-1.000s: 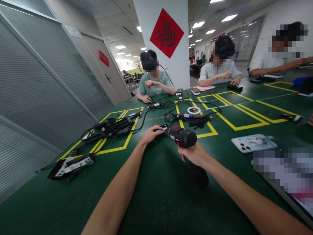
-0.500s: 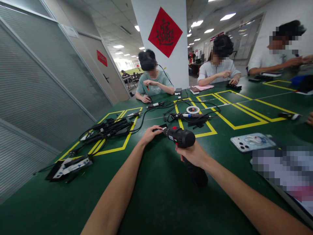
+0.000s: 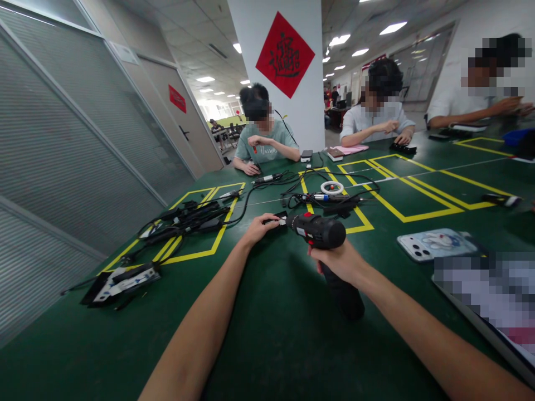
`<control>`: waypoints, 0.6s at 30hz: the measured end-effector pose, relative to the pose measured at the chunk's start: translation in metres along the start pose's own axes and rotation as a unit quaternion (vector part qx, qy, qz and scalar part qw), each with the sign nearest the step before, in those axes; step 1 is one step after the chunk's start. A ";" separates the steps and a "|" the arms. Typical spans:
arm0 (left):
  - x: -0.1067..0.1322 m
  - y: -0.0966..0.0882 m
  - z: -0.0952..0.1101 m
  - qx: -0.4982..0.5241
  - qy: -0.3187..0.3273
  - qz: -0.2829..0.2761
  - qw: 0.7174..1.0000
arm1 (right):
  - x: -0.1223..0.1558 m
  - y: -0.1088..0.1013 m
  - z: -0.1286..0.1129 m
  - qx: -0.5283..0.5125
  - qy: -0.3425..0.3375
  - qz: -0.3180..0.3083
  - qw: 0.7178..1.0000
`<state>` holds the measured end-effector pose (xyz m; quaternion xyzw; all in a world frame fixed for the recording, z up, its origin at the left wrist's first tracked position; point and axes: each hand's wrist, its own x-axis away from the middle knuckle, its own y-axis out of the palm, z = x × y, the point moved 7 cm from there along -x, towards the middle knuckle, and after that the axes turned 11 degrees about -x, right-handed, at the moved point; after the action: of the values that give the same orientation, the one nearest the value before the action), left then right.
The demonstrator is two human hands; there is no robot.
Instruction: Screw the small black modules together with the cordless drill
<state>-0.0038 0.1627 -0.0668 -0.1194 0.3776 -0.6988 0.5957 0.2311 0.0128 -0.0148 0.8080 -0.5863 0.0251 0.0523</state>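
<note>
In the head view, the right hand [image 3: 340, 260] is gripping a black power drill [image 3: 321, 231], its fingers wrapping closed around the handle. Compared with the earlier frames, the drill is sitting farther right, its chuck drawing back from the left hand [image 3: 257, 231] and exposing more of a pale patch [image 3: 283, 221]. That patch is lying on a small black piece [image 3: 281, 214], which is resting on the green table [image 3: 271, 334] under the left fingertips, in front of the drill. The left hand is keeping its place, its fingers bending and nearly closing at the piece; whether they are pinching or only steadying it, I cannot tell. Beyond the drill, a white ring [image 3: 322, 189] is lying among cables, and a person in green [image 3: 270, 133] is sitting across the table.
</note>
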 end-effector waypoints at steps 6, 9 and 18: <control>0.001 0.000 0.002 -0.011 -0.008 -0.002 1.000 | 0.000 0.003 0.002 -0.030 0.019 0.000 0.999; 0.002 -0.001 0.004 -0.014 -0.007 -0.002 1.000 | 0.000 0.006 0.002 -0.041 0.014 -0.006 0.999; 0.001 0.000 0.004 -0.010 -0.002 -0.008 1.000 | -0.001 0.010 0.000 -0.049 0.006 -0.019 0.999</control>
<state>-0.0017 0.1598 -0.0641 -0.1297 0.3825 -0.6998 0.5893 0.2212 0.0111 -0.0146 0.8150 -0.5714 0.0006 0.0958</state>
